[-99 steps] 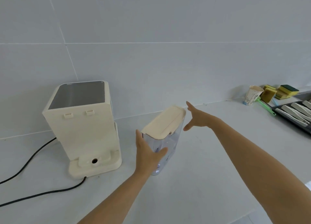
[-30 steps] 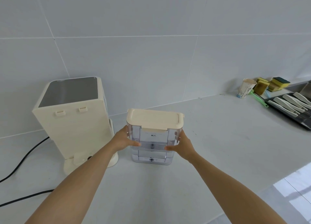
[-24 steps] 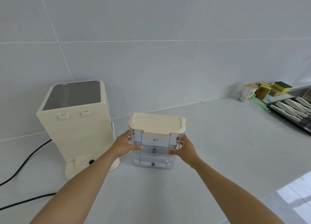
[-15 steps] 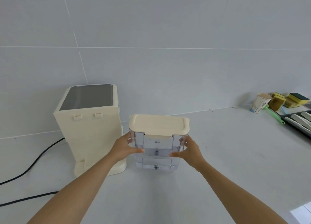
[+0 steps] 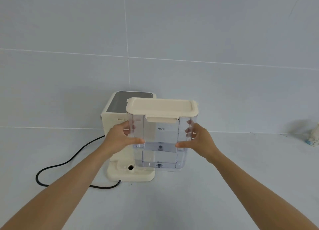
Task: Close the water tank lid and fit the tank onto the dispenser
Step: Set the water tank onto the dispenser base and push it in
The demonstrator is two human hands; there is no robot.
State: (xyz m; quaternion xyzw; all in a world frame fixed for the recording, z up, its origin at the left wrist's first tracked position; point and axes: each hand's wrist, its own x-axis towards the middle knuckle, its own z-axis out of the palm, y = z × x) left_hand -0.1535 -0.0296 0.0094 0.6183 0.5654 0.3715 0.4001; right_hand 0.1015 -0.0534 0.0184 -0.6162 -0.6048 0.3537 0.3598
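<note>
I hold a clear water tank (image 5: 161, 143) upright and lifted, its cream lid (image 5: 161, 108) shut flat on top. My left hand (image 5: 119, 139) grips its left side and my right hand (image 5: 200, 141) grips its right side. Behind it and to the left stands the cream dispenser (image 5: 110, 115) with a grey top. The tank hides much of the dispenser's back face. The dispenser's base ledge (image 5: 129, 175) with a round port (image 5: 130, 167) shows below the tank's left bottom corner.
A black power cord (image 5: 57, 165) loops across the white counter left of the dispenser and runs under its base. A paper cup (image 5: 313, 140) shows at the far right edge. A grey tiled wall stands close behind.
Both hands have lifted the tank and carried it left, in front of the dispenser. My view has swung left, so the sponges and tray at the right are out of frame.
</note>
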